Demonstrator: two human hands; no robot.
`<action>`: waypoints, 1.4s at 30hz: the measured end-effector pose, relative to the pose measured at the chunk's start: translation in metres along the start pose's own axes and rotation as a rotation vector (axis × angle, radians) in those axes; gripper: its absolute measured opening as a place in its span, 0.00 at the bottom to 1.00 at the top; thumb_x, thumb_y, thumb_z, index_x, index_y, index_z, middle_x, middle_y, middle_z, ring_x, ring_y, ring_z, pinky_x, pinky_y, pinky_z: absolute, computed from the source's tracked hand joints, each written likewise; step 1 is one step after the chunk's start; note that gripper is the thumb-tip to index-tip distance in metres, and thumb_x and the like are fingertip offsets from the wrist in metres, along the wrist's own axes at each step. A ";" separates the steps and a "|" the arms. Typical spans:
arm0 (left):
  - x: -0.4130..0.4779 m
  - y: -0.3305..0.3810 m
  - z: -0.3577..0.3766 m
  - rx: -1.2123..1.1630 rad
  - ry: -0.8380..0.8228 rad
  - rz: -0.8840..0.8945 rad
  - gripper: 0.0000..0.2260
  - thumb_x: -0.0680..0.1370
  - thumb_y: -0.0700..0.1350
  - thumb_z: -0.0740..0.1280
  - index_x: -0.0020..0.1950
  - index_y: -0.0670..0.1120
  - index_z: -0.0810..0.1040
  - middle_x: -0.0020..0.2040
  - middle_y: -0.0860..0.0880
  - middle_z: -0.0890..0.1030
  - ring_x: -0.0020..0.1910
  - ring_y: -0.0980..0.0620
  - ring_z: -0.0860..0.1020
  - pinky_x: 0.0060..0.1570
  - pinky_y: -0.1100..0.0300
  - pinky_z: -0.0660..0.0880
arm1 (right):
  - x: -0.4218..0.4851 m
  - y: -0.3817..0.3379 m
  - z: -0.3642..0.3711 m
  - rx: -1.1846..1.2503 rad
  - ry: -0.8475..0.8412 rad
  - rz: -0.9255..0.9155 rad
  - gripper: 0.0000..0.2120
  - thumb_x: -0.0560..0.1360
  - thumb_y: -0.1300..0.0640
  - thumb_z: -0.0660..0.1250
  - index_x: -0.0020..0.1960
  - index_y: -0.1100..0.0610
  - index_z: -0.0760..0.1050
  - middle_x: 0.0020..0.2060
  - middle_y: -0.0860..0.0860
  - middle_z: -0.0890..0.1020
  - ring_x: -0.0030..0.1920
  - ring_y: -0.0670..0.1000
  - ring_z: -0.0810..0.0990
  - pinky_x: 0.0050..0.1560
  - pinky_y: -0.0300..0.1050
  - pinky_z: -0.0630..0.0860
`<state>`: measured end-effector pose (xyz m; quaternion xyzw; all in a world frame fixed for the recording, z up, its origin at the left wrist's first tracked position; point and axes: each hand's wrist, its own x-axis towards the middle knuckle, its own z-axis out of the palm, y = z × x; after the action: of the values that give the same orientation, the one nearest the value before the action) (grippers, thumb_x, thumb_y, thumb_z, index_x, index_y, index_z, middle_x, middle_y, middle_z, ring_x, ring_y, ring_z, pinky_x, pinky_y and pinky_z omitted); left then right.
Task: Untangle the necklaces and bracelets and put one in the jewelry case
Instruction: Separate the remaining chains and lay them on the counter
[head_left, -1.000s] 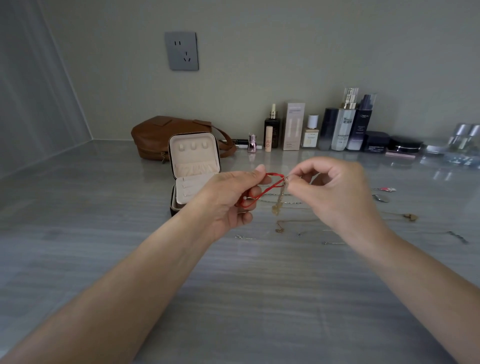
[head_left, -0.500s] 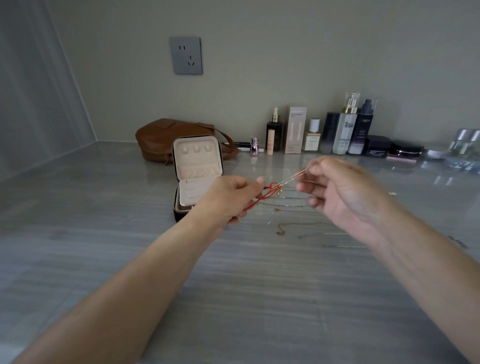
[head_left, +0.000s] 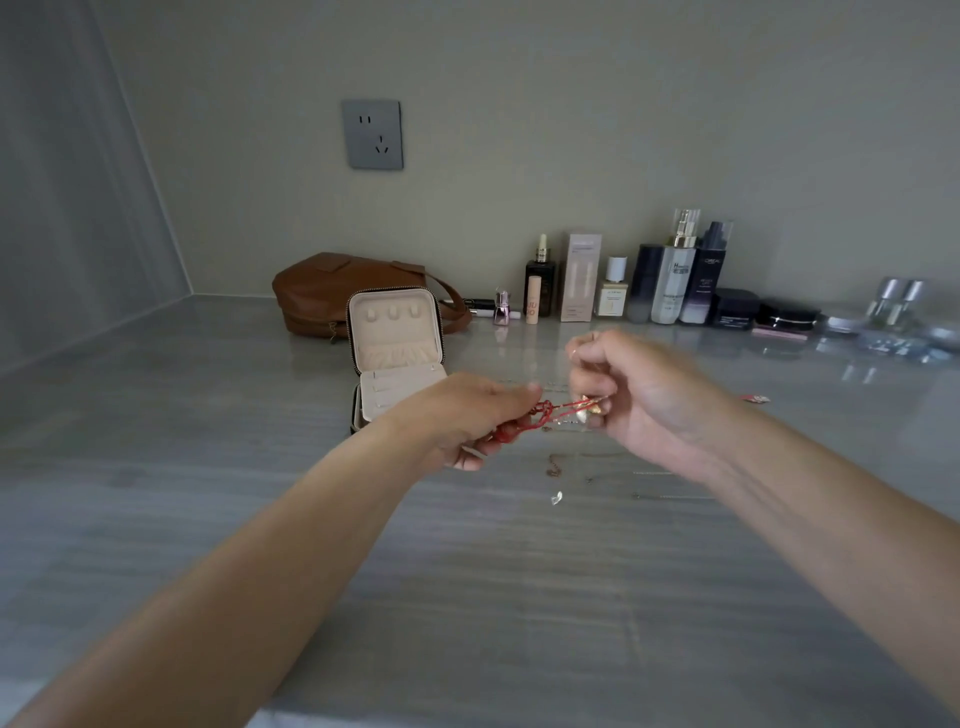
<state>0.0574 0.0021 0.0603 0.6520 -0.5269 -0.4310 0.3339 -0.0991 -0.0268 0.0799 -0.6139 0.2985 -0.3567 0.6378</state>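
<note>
Near the back edge of the grey surface (head_left: 208, 467) lies a brown bag (head_left: 322, 291), and just in front of it the jewelry case (head_left: 395, 332) stands open, lid upright. To its right, above the middle of the surface, the left hand (head_left: 462, 415) pinches one end of a red cord bracelet (head_left: 543, 414) with curled fingers. The cord runs across to the right hand (head_left: 649, 400), slightly blurred, whose fingers pinch its other end at a gold charm (head_left: 592, 409). Thin chains (head_left: 556, 467) lie on the surface below the hands. Bottles (head_left: 670, 280) line the back edge at the right.
</note>
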 end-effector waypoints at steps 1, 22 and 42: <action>-0.002 0.002 0.000 0.032 -0.029 -0.040 0.17 0.78 0.58 0.61 0.36 0.48 0.74 0.29 0.52 0.71 0.29 0.55 0.67 0.33 0.62 0.66 | 0.000 0.000 0.000 -0.013 -0.007 -0.009 0.12 0.77 0.62 0.55 0.36 0.54 0.64 0.22 0.46 0.63 0.25 0.45 0.60 0.31 0.41 0.58; -0.038 0.008 -0.006 -0.520 -0.023 0.250 0.08 0.80 0.47 0.60 0.40 0.49 0.71 0.35 0.53 0.81 0.41 0.53 0.78 0.42 0.58 0.69 | -0.017 0.002 0.004 -0.292 0.021 -0.189 0.06 0.73 0.64 0.66 0.40 0.56 0.75 0.28 0.48 0.80 0.29 0.45 0.74 0.35 0.41 0.67; -0.038 -0.002 -0.006 -0.379 0.033 0.265 0.13 0.79 0.51 0.60 0.37 0.48 0.74 0.25 0.55 0.72 0.29 0.57 0.71 0.35 0.60 0.62 | -0.018 0.025 0.009 -0.539 0.009 -0.125 0.06 0.68 0.61 0.73 0.37 0.51 0.80 0.32 0.45 0.83 0.34 0.42 0.79 0.43 0.35 0.75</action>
<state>0.0603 0.0396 0.0689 0.5096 -0.5119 -0.4639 0.5128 -0.0998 -0.0073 0.0550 -0.7771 0.3471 -0.3057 0.4267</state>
